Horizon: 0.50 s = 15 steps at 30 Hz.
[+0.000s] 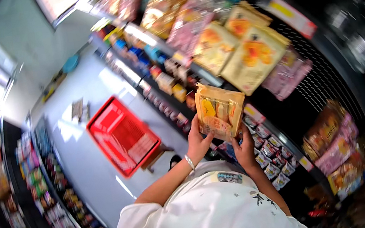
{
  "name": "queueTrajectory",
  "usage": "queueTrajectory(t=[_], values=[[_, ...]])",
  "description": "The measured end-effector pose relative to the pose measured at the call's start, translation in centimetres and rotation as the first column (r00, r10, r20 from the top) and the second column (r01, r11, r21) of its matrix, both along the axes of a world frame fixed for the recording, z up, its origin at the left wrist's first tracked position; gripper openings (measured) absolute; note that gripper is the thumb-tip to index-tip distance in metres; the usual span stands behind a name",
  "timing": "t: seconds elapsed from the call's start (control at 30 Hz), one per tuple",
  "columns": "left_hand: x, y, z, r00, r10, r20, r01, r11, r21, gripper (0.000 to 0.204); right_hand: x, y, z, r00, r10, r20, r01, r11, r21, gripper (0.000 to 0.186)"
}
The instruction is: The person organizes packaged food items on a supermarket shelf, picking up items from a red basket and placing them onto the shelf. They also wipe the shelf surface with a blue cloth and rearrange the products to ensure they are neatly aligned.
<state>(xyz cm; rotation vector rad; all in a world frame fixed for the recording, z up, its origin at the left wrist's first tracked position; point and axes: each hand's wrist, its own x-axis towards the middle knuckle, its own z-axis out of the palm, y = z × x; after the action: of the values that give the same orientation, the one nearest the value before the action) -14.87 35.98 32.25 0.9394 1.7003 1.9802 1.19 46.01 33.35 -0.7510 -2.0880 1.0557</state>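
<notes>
Between my two hands is a yellow-orange snack package [220, 108], held upright in front of my body with its printed face toward me. My left hand [199, 140] grips its lower left edge, the thumb lying across the front. At the lower right corner my right hand [245, 146] closes on the same package. A silver bracelet [189, 162] circles my left wrist. Just beyond the package, larger pale-yellow packages [256, 58] with orange pictures rest on the shelf, beside a pink package [287, 73].
A red plastic basket [124, 137] sits at the left, over a small stool [154, 158] on the pale floor [75, 153]. Stocked shelves [57, 194] line the far left. Shelving with small packets [274, 157] and bagged goods [335, 138] runs along my right.
</notes>
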Motion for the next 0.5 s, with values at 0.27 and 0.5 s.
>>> queueTrajectory(t=[0.27,0.5], values=[[-5.5,-13.0,-4.6,0.843,0.265,0.468,-0.233,0.964,-0.125,0.051,-13.2,-5.4,-2.3,0.833,0.481,0.274,-0.486,0.872,-0.053,0.055],[-11.8,-20.5,-8.5,0.477,0.422,0.771,-0.409,0.883,-0.23,0.044,-24.5,-11.3,-6.1,0.64,0.685,0.347,-0.672,0.719,-0.179,0.054]])
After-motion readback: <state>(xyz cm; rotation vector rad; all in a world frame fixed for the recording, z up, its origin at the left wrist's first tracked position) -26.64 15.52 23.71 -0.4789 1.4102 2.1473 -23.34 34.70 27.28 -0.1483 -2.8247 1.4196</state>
